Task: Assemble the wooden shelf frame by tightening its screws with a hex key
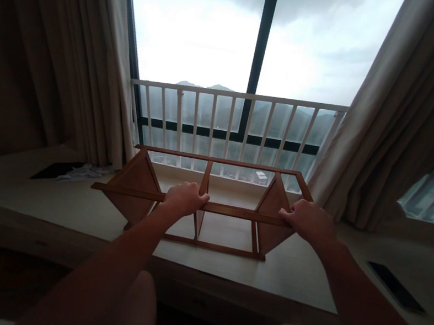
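Observation:
A brown wooden shelf rack (233,211) lies on its side across the pale window ledge (219,266), its long rails running left to right. Several boards cross between the rails, among them a left panel (131,186) and a right panel (272,217). My left hand (185,200) is closed around the near upper rail, close to the middle divider. Farther right, my right hand (308,219) grips the same rail by the right panel. The fingertips of both hands are partly hidden behind the wood.
A white railing (237,95) and a window (199,25) stand behind the rack. Curtains hang at left (89,50) and right (395,104). A dark phone-like slab (395,286) lies on the ledge at right. A dark flat item (56,170) and crumpled white material (87,172) lie at left.

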The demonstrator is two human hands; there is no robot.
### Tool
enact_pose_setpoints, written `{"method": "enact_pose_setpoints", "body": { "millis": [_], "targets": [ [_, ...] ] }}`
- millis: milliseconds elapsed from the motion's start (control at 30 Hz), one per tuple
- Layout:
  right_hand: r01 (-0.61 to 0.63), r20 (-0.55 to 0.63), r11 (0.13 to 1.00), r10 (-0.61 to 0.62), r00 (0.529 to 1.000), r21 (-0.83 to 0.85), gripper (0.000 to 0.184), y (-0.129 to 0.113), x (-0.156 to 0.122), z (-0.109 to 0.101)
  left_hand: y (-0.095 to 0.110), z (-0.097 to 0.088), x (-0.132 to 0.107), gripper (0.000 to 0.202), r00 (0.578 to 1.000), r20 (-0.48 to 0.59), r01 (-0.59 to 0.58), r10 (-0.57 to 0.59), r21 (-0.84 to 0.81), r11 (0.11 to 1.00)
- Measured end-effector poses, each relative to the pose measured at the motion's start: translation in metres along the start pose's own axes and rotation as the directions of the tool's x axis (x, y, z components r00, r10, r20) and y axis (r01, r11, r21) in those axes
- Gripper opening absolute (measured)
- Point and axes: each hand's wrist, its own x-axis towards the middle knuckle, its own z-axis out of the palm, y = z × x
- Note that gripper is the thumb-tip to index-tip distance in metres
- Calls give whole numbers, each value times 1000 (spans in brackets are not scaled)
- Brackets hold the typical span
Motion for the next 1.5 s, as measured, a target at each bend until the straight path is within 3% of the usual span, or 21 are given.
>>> {"method": "enact_pose_setpoints", "body": {
  "millis": [1000, 1500],
  "targets": [
    [19, 116, 1000, -16, 993, -22, 46, 4, 19, -14, 1, -3, 31, 59, 993, 111, -23, 30, -65, 998],
    [-10, 121, 1000, 8, 993, 16, 49, 1, 46, -8, 2, -3, 58, 61, 985, 172, -9, 21, -70, 998]
  ]
}}
